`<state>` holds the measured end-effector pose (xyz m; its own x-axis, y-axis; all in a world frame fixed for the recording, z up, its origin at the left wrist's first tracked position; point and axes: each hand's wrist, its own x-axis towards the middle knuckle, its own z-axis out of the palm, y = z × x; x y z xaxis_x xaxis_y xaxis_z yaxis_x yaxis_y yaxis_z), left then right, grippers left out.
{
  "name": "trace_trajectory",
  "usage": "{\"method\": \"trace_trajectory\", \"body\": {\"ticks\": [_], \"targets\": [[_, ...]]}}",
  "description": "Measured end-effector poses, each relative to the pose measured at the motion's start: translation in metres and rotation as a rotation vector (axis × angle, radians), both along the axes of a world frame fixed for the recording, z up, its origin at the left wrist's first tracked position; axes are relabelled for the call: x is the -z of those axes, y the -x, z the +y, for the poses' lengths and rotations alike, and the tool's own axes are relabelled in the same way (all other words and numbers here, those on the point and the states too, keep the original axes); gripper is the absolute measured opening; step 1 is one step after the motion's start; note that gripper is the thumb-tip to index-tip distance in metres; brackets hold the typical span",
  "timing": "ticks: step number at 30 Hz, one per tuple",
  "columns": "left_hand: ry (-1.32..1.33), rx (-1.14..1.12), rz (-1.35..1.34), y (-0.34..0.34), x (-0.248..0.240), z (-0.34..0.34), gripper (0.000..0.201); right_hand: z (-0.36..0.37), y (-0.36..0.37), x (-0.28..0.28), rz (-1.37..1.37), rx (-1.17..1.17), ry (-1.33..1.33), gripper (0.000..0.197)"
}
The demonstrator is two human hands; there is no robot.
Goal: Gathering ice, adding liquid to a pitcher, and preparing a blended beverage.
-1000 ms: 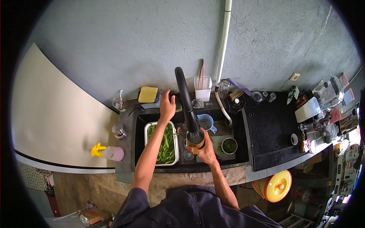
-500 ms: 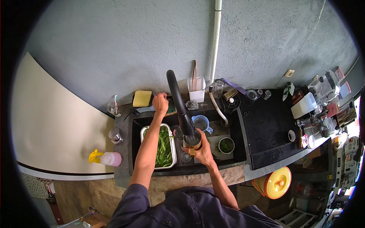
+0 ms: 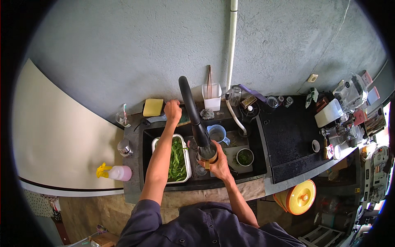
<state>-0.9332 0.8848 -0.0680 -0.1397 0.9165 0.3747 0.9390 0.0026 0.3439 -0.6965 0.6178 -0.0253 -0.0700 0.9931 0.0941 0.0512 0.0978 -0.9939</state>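
Observation:
Under the black faucet (image 3: pixel 190 99), my right hand (image 3: pixel 219 166) is closed around a mug (image 3: pixel 207 159) with a brass-coloured outside. Thin streams of water run from the faucet's spray head into its open top. My left hand (image 3: pixel 173 112) is closed at the sink's back edge, left of the faucet; what its fingers grip is hidden. Below my left forearm, a white tray (image 3: pixel 189 164) of green leaves sits in the black sink (image 3: pixel 257 154). Right of the mug stand a light-blue jug (image 3: pixel 217 132) and a small round bowl (image 3: pixel 245 157) with chopped greens.
Along the back edge are a yellow sponge (image 3: pixel 153 107), a white holder (image 3: pixel 212 99) with chopsticks and a steel scrubber (image 3: pixel 207 114). A spray bottle (image 3: pixel 119 172) stands at left. The black drying mat (image 3: pixel 294 140) lies at right, with glasses and containers around it.
Both hands keep nearly the same places, and water still runs into the mug. The whole view has shifted very slightly.

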Motion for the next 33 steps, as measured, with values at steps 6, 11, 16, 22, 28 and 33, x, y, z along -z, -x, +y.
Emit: {"method": "trace_trajectory", "body": {"ticks": [6,11,16,22,28,33], "targets": [[-0.062,0.018,0.0,0.0,0.002,-0.001,0.015,0.0,0.0,0.004,0.033,-0.001,0.038,0.097],[-0.026,0.0,0.018,0.0,0.003,0.0,0.016,-0.002,-0.001,0.004,0.019,0.006,0.046,0.096],[-0.027,0.03,0.013,0.005,0.006,0.001,0.017,-0.004,0.002,0.007,0.024,-0.003,0.058,0.098],[0.011,0.023,0.02,-0.004,0.0,-0.002,0.019,-0.004,-0.001,0.011,0.001,0.006,0.053,0.1],[0.024,0.001,0.017,0.004,-0.001,-0.003,0.018,-0.005,0.002,0.008,0.019,-0.001,0.047,0.099],[0.031,-0.011,-0.004,-0.003,-0.002,-0.004,0.019,-0.004,0.0,0.009,-0.014,0.02,0.044,0.099]]}}
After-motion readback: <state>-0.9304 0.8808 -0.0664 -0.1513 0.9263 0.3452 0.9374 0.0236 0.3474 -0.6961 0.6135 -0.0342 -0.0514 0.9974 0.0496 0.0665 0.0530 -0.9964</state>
